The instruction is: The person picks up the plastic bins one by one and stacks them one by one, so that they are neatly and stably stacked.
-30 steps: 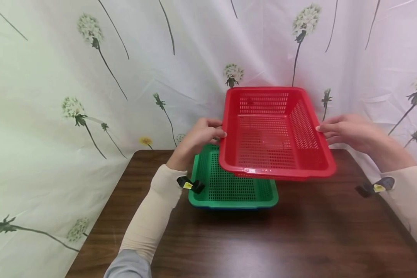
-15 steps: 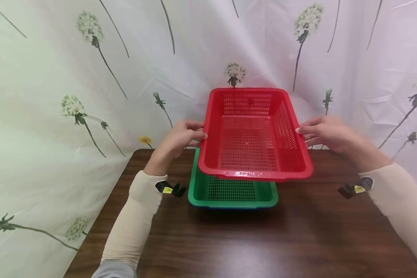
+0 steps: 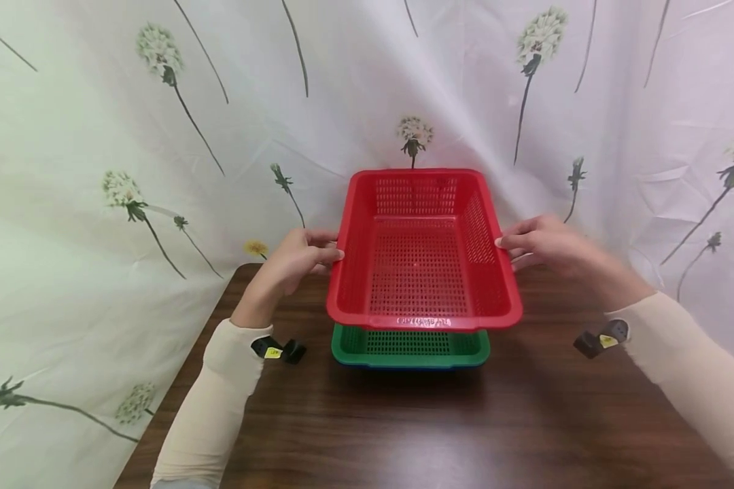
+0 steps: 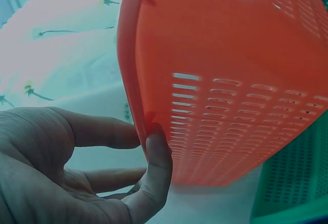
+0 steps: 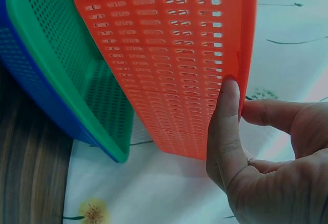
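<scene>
A red plastic basket (image 3: 418, 265) with slotted walls is held in the air, tilted so that its inside faces the head camera. My left hand (image 3: 300, 261) pinches its left rim between thumb and fingers, and my right hand (image 3: 541, 248) pinches the right rim. Both wrist views show fingertips curled over the rim. Below and partly hidden by it stands a green basket (image 3: 404, 358), nested in a blue basket (image 5: 31, 65) whose wall shows in the right wrist view. The red basket's far side hangs just above the green one; whether they touch, I cannot tell.
The baskets stand on a dark brown wooden table (image 3: 416, 428), towards its back edge. Behind it hangs a white curtain (image 3: 251, 122) printed with dandelions. A small black camera (image 3: 292, 351) sits on the left wrist, another (image 3: 589, 343) on the right.
Both hands have carried the red basket to the left and then lower, from the right side to a place over the green basket. The green and blue baskets have not moved.
</scene>
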